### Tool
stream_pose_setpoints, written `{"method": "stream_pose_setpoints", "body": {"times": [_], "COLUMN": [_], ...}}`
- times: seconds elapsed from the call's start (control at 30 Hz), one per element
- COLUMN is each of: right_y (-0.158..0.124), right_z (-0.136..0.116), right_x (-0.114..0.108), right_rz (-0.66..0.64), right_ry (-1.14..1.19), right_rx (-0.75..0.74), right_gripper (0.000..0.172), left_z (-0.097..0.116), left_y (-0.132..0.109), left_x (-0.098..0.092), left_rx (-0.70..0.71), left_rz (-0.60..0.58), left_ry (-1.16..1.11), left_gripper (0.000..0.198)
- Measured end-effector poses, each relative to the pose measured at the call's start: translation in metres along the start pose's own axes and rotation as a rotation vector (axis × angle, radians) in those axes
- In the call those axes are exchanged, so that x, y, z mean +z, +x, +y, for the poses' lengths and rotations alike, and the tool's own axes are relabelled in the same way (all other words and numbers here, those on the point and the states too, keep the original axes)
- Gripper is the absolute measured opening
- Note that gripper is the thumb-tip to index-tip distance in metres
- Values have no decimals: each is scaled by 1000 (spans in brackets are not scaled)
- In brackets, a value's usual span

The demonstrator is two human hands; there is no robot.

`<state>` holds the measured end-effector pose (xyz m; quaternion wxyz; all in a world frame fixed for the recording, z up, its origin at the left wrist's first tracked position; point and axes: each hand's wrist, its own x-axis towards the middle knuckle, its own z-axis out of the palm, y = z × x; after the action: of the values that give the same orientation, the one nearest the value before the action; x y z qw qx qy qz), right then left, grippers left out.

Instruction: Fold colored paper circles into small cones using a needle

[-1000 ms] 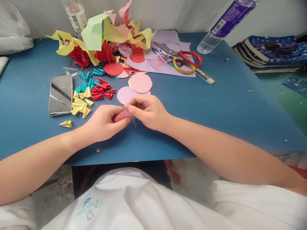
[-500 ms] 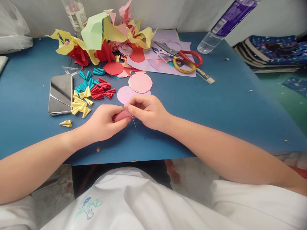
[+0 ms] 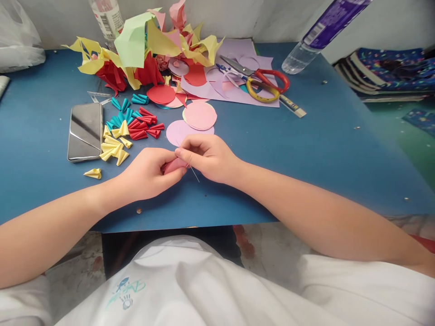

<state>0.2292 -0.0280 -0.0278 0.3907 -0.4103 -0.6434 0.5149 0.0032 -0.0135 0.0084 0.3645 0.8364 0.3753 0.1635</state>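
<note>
My left hand (image 3: 147, 174) is closed round a curled piece of pink paper (image 3: 172, 165), which shows between its thumb and fingers. At the paper's right end, my right hand (image 3: 209, 156) pinches it together with a thin needle-like stick (image 3: 195, 174). The stick slants, one end poking out below the fingertips and the other above. Just beyond my hands lie a lilac paper circle (image 3: 178, 132) and a stack of pink paper circles (image 3: 200, 115). To the left are several small rolled paper cones: red (image 3: 146, 125), teal (image 3: 118, 120) and yellow (image 3: 112, 149).
A phone (image 3: 84, 133) lies left of the cones. Crumpled coloured paper scraps (image 3: 136, 47) are heaped at the back. Scissors (image 3: 261, 83) rest on lilac sheets (image 3: 204, 93), near a pencil-lead case (image 3: 294, 107). A purple-labelled bottle (image 3: 312, 38) stands at the back right.
The lower end of the thin stick has swung slightly to the right. Both hands stay nearly in place, still on the pink paper.
</note>
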Motion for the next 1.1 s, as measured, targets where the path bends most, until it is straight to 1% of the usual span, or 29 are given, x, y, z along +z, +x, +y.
{"method": "stream_pose_setpoints", "body": {"times": [0.07,0.27,0.43,0.53,0.6,0.7,0.8,0.93,1.03,1.1], "right_y": [0,1,0,0,0,1,1,0,-1,-1], "right_z": [0,0,-4,-6,-5,-2,-1,-2,-3,-4], "right_x": [0,0,-1,-1,-1,-2,-2,-2,-2,-1], "right_rz": [-17,-37,-22,-24,-44,-71,-75,-69,-51,-32], "right_ry": [8,-24,-69,-82,-99,-130,-128,-121,-137,-134], "right_rx": [16,17,16,-11,-38,-83,-113,-102,-77,-62], "right_gripper": [57,63,57,55,54,50,45,41,46,52], "left_z": [0,-1,-1,-2,-4,-6,-7,-6,-3,-1], "left_y": [0,0,1,0,-2,-6,-8,-8,-5,-3], "left_x": [0,-2,-6,-7,-7,-7,-6,-4,-3,-3], "left_rx": [-3,18,48,81,118,159,172,167,161,138], "left_rz": [-16,-50,-112,-144,-180,-238,-264,-235,-199,-162], "left_ry": [10,43,85,137,181,258,305,220,148,98], "left_gripper": [43,45,42,42,36,16,25,40,43,42]}}
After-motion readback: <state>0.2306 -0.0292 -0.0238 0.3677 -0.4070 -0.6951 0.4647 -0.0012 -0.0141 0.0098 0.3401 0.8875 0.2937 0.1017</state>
